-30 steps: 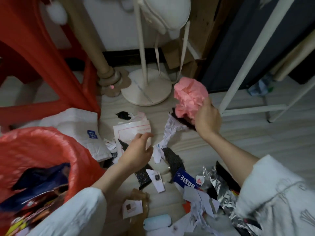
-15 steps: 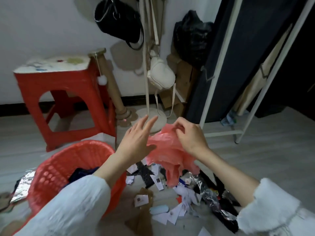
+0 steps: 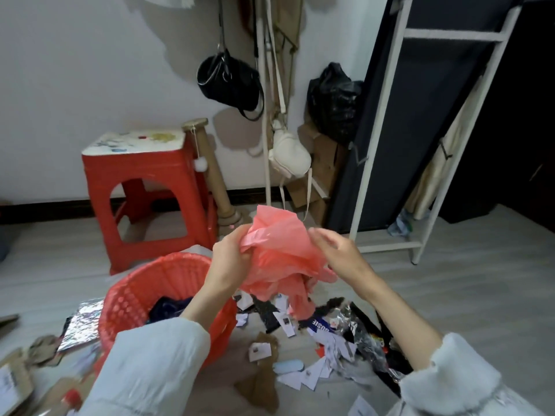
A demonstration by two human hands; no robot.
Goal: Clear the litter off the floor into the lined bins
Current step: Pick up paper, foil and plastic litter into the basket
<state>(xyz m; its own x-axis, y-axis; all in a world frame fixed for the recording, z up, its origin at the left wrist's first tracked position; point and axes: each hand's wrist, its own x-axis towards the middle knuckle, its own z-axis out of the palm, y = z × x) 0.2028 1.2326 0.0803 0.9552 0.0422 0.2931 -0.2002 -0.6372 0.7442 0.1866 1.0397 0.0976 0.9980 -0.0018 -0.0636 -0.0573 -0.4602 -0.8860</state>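
Observation:
A crumpled pink plastic bag hangs in the air in front of me, above the litter. My left hand grips its left edge. My right hand holds its right side, fingers curled into the plastic. Below and to the left stands a red mesh bin with a red liner and dark rubbish inside. Torn paper scraps, black pieces and foil wrappers lie scattered on the grey floor under the bag.
A red plastic stool stands behind the bin by the white wall. A cardboard post, a white coat stand with hanging bags and a white-framed rack stand beyond. Foil and cardboard lie at the lower left.
My left hand, open beside the bag half a second ago, now grips its left edge. Both hands have lifted the bag slightly and spread it. The camera has tilted up.

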